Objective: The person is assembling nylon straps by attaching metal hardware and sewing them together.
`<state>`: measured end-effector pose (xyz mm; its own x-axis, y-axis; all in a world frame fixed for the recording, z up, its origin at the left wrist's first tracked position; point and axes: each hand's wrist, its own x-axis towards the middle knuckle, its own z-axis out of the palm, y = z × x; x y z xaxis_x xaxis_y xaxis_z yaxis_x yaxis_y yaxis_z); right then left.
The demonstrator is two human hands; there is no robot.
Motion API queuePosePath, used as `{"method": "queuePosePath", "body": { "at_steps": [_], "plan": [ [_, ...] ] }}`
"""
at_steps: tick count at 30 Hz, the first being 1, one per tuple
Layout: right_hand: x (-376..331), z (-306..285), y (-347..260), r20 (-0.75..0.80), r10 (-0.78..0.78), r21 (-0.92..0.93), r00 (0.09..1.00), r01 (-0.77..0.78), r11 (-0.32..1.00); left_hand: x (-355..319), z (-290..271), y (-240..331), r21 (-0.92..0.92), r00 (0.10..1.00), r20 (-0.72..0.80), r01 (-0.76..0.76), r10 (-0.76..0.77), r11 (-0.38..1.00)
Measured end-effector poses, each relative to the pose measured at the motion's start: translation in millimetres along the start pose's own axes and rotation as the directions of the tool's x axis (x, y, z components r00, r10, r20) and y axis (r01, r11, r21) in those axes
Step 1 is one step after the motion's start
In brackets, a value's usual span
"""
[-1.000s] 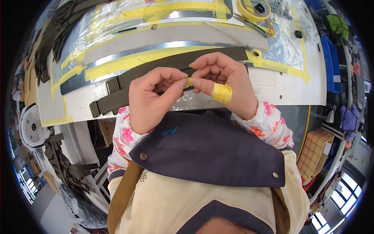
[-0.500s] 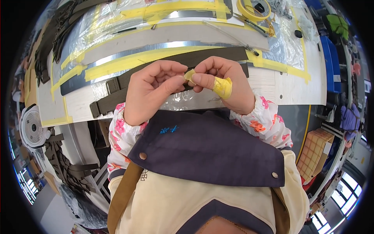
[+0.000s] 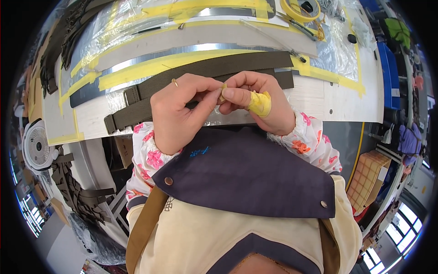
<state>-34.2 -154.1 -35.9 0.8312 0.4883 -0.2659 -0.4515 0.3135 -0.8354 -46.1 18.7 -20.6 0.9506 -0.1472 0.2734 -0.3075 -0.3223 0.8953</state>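
Observation:
Close together over the front edge of the table, my two hands pinch a small crumpled yellowish scrap (image 3: 223, 92), which looks like tape. My left hand (image 3: 180, 107) has its thumb and forefinger closed at the scrap's left side; a ring is on one finger. Thumb and fingers of my right hand (image 3: 281, 106) press the scrap from the other side. Yellow tape (image 3: 260, 104) is wrapped around the base of my right thumb. Beneath the hands lie dark olive webbing straps (image 3: 216, 66), with buckles (image 3: 131, 95) at their left ends. The fingers hide part of the scrap.
Yellow tape strips hold clear plastic sheeting on the white table (image 3: 315, 98). A yellow tape roll (image 3: 300, 13), a clear-barrelled pen (image 3: 269, 39) and a small black cap (image 3: 351, 38) lie farther back. More straps hang at far left; a white fan (image 3: 39, 145) stands left.
My left hand has turned over somewhat, showing more of its back and the ring, and its fingers have closed in on the scrap. My right hand keeps its pinch almost unmoved.

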Motion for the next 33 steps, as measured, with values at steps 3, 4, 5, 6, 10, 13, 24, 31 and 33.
{"method": "queuePosePath", "body": {
  "at_steps": [3,4,5,6,10,13,24,31,33],
  "plan": [
    [-0.6,-2.4,-0.9,0.021,0.077,0.111,0.997,-0.079,0.991,2.1,-2.6,1.0,0.181,0.988,0.033,-0.152,0.149,0.972],
    [-1.2,-2.9,-1.8,0.020,0.083,0.095,0.996,-0.084,0.992,3.4,-3.1,0.5,0.224,0.974,0.059,-0.225,0.217,0.948],
    [-1.5,-3.1,-2.2,0.018,0.089,0.079,0.996,-0.090,0.993,4.2,-3.7,-0.2,0.266,0.955,0.089,-0.296,0.283,0.917],
    [-1.5,-3.7,-2.2,0.017,0.087,0.080,0.996,-0.088,0.993,5.4,-4.2,-1.2,0.265,0.955,0.091,-0.298,0.284,0.917],
    [-2.0,-3.7,-0.3,0.013,0.065,0.066,0.998,-0.065,0.996,5.4,-5.1,-0.4,0.225,0.960,0.126,-0.273,0.250,0.935],
    [-3.6,1.2,-2.2,-0.015,-0.015,-0.043,1.000,0.014,0.999,1.4,-1.8,0.1,0.124,0.992,0.090,-0.102,0.091,0.987],
    [-0.3,-6.1,-5.1,0.026,0.133,0.074,0.991,-0.134,0.988,10.2,-9.5,-5.6,0.231,0.900,0.262,-0.408,0.348,0.883],
    [-0.3,-6.4,-5.7,0.010,0.118,0.057,0.993,-0.118,0.991,10.3,-7.7,-8.9,0.285,0.866,0.256,-0.493,0.431,0.822],
    [0.0,-8.1,-4.3,0.015,0.128,0.058,0.992,-0.129,0.990,9.4,-7.9,-9.8,0.296,0.860,0.265,-0.502,0.435,0.812]
  ]
}}
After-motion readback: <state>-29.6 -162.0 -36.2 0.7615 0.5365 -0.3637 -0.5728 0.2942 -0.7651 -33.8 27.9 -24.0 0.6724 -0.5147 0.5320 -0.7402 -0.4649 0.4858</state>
